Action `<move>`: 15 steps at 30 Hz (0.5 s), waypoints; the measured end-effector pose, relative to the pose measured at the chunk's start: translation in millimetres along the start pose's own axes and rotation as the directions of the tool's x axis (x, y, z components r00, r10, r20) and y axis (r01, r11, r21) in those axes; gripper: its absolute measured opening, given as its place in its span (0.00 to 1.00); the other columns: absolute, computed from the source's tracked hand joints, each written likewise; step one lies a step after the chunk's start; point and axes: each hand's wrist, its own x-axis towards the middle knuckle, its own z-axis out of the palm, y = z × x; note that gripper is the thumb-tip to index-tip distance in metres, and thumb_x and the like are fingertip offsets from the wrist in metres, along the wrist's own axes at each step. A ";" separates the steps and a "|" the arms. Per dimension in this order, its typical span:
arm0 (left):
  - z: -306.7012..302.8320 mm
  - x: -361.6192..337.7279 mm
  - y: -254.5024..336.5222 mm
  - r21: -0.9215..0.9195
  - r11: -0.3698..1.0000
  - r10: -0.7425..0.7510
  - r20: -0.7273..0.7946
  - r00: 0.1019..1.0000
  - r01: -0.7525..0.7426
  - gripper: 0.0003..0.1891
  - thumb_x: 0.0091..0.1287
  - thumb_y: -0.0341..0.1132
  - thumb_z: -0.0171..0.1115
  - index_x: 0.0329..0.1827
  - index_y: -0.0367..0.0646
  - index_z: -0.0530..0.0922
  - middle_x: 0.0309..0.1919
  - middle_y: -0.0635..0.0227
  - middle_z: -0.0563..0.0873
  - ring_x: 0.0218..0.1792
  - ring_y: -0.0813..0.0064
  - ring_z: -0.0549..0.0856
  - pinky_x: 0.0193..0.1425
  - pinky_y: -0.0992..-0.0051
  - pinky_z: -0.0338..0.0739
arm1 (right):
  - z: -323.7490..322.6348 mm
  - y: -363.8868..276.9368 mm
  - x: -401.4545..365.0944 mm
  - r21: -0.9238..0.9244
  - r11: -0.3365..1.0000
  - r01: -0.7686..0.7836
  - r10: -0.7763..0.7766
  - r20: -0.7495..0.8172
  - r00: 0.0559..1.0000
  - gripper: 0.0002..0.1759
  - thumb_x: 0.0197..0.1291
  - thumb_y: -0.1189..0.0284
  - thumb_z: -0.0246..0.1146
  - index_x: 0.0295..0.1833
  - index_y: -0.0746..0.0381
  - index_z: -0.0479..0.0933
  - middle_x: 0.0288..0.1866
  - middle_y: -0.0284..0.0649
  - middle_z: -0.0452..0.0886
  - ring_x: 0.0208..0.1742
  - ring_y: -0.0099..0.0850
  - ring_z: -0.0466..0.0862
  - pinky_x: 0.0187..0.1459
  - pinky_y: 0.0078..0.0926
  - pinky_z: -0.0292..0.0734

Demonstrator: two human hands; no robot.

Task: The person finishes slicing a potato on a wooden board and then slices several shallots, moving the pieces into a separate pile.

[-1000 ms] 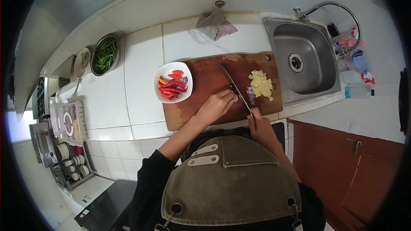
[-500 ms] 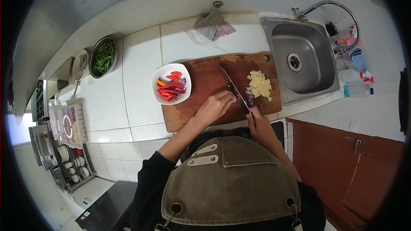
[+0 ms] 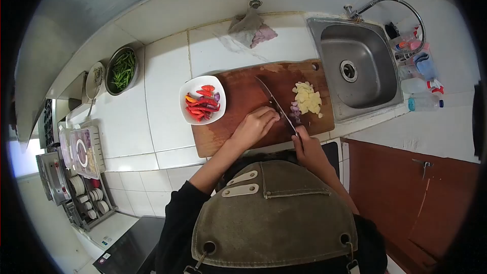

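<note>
My right hand (image 3: 308, 148) is wrapped around the handle of a kitchen knife (image 3: 276, 102), whose long blade slants up and left over the wooden cutting board (image 3: 236, 89). Beside the blade, on its left, my left hand (image 3: 257, 123) rests on the board with fingers curled together. Whatever sits under those fingertips is too small and covered to name. Right of the knife lie chopped purple pieces (image 3: 295, 113), like shallot, touching a heap of pale yellow slices (image 3: 307, 98). A white square bowl (image 3: 186, 88) with red chillies (image 3: 203, 104) stands at the board's left end.
A steel sink (image 3: 373, 99) with a curved tap (image 3: 401, 1) adjoins the board's right end. Bottles (image 3: 425, 103) line the sink's far side. A bowl of green chillies (image 3: 123, 70) stands back left. A cloth (image 3: 251, 29) hangs at the wall behind the board.
The camera view has shifted very slightly. Both hands, the knife and the cut pieces keep practically the same places on the board.
</note>
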 end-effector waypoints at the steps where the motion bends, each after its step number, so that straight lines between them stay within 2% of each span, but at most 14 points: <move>1: 0.2 -0.4 -0.4 0.008 1.000 0.005 0.000 1.000 -0.005 0.06 0.69 0.29 0.62 0.43 0.36 0.82 0.42 0.56 0.84 0.43 0.52 0.85 0.47 0.61 0.82 | 2.7 0.4 0.8 0.003 1.000 -0.010 0.010 -0.007 1.000 0.09 0.73 0.72 0.55 0.53 0.62 0.66 0.26 0.58 0.77 0.31 0.62 0.80 0.30 0.54 0.69; 3: 1.1 -0.3 -1.1 0.028 1.000 0.007 -0.013 1.000 -0.007 0.05 0.67 0.28 0.64 0.42 0.36 0.82 0.41 0.57 0.85 0.42 0.54 0.86 0.46 0.62 0.83 | 10.3 6.0 6.0 0.007 1.000 -0.023 0.023 -0.014 1.000 0.09 0.73 0.72 0.55 0.53 0.62 0.66 0.26 0.58 0.77 0.31 0.62 0.80 0.30 0.55 0.68; 9: 0.9 -0.8 -0.9 0.026 1.000 0.015 -0.013 1.000 -0.014 0.05 0.66 0.26 0.65 0.42 0.36 0.82 0.40 0.58 0.86 0.42 0.54 0.87 0.46 0.63 0.83 | 15.8 10.1 13.4 -0.001 0.991 0.132 -0.131 -0.099 0.986 0.09 0.73 0.71 0.54 0.53 0.61 0.66 0.27 0.59 0.78 0.32 0.63 0.80 0.30 0.55 0.69; 11: -0.3 0.2 -0.4 0.031 0.999 0.006 -0.012 1.000 -0.006 0.04 0.66 0.26 0.65 0.41 0.36 0.82 0.40 0.58 0.86 0.43 0.54 0.87 0.46 0.63 0.83 | 4.0 -2.2 4.4 0.027 1.000 0.013 -0.012 -0.036 0.999 0.09 0.73 0.70 0.54 0.53 0.61 0.66 0.27 0.59 0.78 0.32 0.63 0.80 0.31 0.55 0.69; 15: -2.2 1.9 1.5 0.018 0.999 0.034 -0.021 0.999 -0.033 0.04 0.66 0.26 0.65 0.41 0.36 0.82 0.40 0.58 0.86 0.42 0.55 0.87 0.46 0.64 0.83 | -1.1 -6.0 -5.2 0.041 0.996 -0.080 0.080 0.015 0.997 0.09 0.73 0.70 0.54 0.53 0.61 0.66 0.27 0.59 0.77 0.33 0.63 0.80 0.31 0.55 0.69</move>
